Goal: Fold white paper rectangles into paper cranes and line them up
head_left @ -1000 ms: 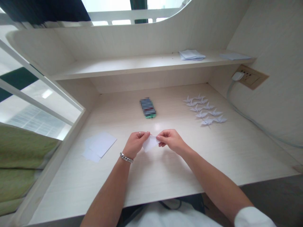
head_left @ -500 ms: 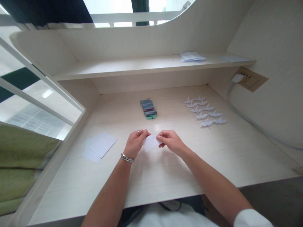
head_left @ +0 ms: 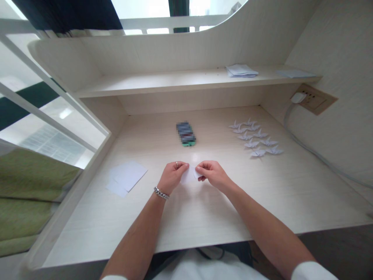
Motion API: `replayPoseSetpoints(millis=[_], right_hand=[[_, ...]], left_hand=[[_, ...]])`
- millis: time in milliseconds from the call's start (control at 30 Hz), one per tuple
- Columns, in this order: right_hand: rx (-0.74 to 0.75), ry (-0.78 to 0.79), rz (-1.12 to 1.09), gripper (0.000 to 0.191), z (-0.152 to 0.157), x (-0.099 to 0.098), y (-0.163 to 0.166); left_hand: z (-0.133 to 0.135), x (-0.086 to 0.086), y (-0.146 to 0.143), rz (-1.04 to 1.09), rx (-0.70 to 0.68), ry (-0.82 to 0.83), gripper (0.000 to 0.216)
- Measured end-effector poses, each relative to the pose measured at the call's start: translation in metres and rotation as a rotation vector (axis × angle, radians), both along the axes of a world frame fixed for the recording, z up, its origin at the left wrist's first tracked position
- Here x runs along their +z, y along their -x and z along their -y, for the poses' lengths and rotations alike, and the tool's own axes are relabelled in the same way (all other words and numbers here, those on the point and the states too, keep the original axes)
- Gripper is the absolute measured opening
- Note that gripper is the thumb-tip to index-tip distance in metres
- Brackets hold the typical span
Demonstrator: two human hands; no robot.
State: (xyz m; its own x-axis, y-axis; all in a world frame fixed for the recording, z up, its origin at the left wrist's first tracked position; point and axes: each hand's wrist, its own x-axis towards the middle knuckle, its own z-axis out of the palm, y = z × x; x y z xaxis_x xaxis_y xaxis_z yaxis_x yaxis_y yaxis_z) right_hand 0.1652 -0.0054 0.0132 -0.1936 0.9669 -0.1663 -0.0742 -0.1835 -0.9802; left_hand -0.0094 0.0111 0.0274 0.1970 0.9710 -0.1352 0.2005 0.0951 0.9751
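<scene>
Between my two hands is a small piece of white paper (head_left: 189, 175), held just above the desk, with part of it hidden by my fingers. My left hand (head_left: 174, 175), with a ring and a chain bracelet, pinches its left side between thumb and fingers. The right edge is pinched by my right hand (head_left: 213, 174), where the paper looks bent or folded over. Several folded white paper cranes (head_left: 256, 138) stand in rows to the right. On the left lie loose sheets of white paper (head_left: 131, 175), overlapping each other.
A phone-like object (head_left: 185, 134), its top pixelated, lies beyond my hands. Folded papers (head_left: 241, 70) rest on the shelf (head_left: 163, 84) at the back. On the right wall, a plug sits in a socket (head_left: 316, 99), its grey cable (head_left: 314, 154) trailing along the desk's side.
My left hand has shifted right, nearer my right hand, and covers more of the paper. The whole view has moved slightly, so the surroundings appear farther right.
</scene>
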Motion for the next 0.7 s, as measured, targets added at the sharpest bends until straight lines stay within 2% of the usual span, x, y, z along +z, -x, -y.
replayPoseSetpoints(millis=[200,333,433,567,700], right_hand=[[0.014,-0.032,0.037,0.024,0.0,-0.001,0.002],[0.036,-0.058,0.084,0.018,0.0,-0.002,0.002],[0.058,-0.039,0.072,0.014,-0.001,-0.001,-0.001],[0.079,-0.01,0.043,0.013,-0.003,0.004,-0.013],[0.02,-0.01,0.042,0.016,-0.004,0.009,-0.023]], left_hand=[[0.0,0.0,0.0,-0.182,-0.084,-0.128,0.026],[0.002,0.001,-0.004,-0.236,-0.089,-0.176,0.023],[0.001,0.003,-0.002,-0.18,-0.039,-0.114,0.023],[-0.005,0.006,0.01,-0.052,0.098,-0.019,0.027],[-0.009,0.006,0.018,0.017,0.198,-0.004,0.031]])
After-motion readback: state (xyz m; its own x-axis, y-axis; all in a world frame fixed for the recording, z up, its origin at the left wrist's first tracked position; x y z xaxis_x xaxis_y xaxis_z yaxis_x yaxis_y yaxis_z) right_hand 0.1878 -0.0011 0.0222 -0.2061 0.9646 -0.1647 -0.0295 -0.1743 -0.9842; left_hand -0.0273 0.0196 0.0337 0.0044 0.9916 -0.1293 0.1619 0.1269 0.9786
